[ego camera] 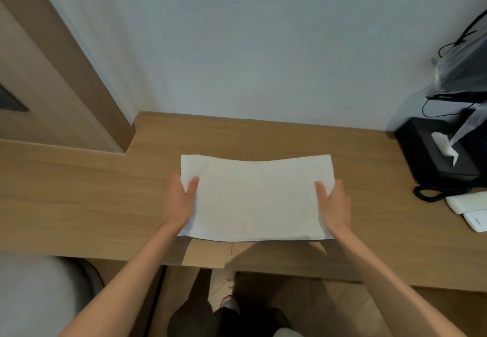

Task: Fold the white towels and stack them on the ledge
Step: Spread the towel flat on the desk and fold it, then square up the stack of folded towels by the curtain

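Note:
A white towel (255, 199), folded into a flat rectangle, is held just above the wooden ledge (92, 199); its shadow falls on the wood below its near edge. My left hand (180, 201) grips the towel's left edge, thumb on top and fingers hidden underneath. At the right edge my right hand (336, 205) grips it the same way. The towel's far edge reaches toward the wall.
A black tissue box (432, 152) with a white tissue sticking out stands at the right of the ledge, beside a black coiled cord (428, 194) and white papers (469, 207). A wooden door frame (79, 73) rises at the left. A blurred white shape (34, 297) lies below left.

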